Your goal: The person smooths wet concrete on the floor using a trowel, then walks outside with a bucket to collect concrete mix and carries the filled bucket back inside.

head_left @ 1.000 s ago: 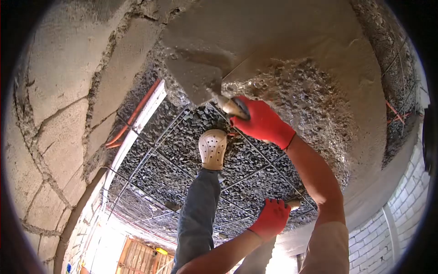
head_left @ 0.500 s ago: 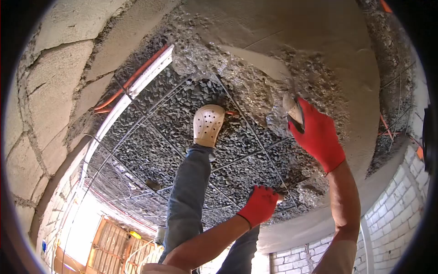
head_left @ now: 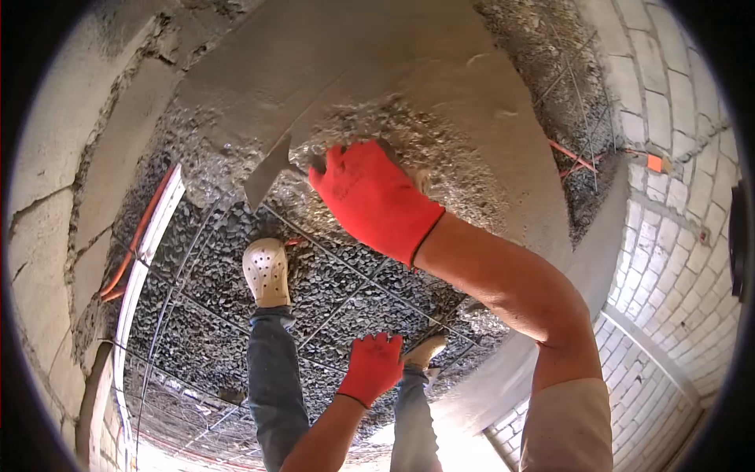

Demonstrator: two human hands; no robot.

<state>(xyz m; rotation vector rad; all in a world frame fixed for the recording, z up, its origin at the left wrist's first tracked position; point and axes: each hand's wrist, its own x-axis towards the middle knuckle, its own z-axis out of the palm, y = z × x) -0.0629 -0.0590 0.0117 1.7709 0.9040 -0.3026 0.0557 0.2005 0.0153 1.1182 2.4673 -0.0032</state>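
Right now the trowel is upper L of ctr, over the rough edge of the wet concrete; can't tell if it's touching. Blade's grey, angular, w/ a thin neck running into the R hand; handle mostly hidden. R grip's clamped round it, red glove, dark smudges on the back. Concrete's smooth & brown-grey at top ctr, lumpy & shiny just below, around the R hand.

L hand, also red-gloved, is low ctr, fingers curled; can't tell if that grip holds anything.

Other stuff: dark gravel fills ctr & lower L, crossed by thin rebar. A beige clog w/ holes is planted L of ctr, below the blade & in the way on the gravel; 2nd clog is low ctr, just beside the L hand, partly hidden. White strip + orange tube run down the L side, by pale blocks. White brick wall at far R.
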